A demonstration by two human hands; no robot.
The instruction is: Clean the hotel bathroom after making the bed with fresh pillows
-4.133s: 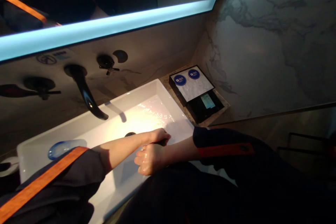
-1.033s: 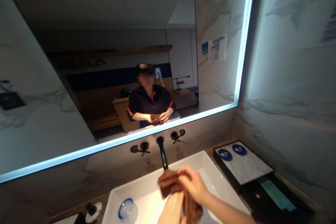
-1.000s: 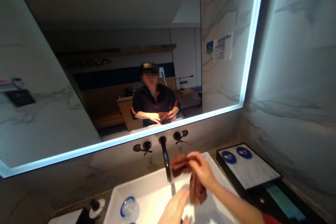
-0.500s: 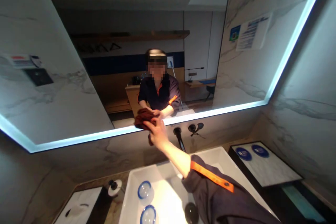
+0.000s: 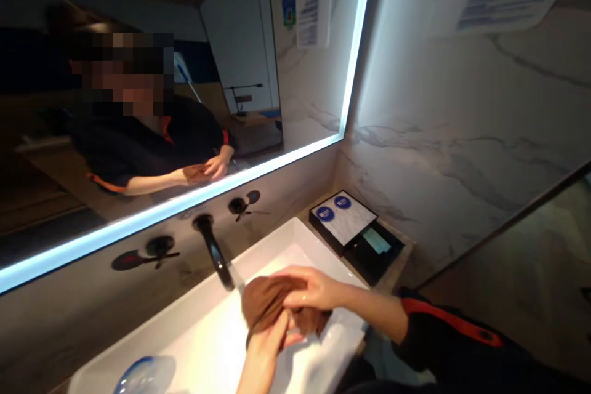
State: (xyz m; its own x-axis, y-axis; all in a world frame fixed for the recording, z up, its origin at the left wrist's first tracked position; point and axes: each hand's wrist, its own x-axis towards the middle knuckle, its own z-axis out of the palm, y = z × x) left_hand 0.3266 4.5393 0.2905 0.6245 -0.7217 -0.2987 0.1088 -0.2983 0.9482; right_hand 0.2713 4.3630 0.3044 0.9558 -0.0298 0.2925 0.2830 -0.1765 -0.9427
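Right hand (image 5: 314,288) and left hand (image 5: 265,351) over a white basin (image 5: 295,228), fingers clamped on a brown towel (image 5: 268,301)! Just past the fingertips, a black wall faucet (image 5: 213,246); beyond the right fingers, a black tray (image 5: 344,215) on the stone bench (image 5: 399,252); above, a lit mirror (image 5: 249,74) beside a veined marble wall (image 5: 462,135).

Right arm (image 5: 360,305) bare to above the wrist, then a dark navy sleeve (image 5: 462,351) at lower right of the frame, an orange-red stripe (image 5: 450,317) running along it with a small dark tab (image 5: 484,336).
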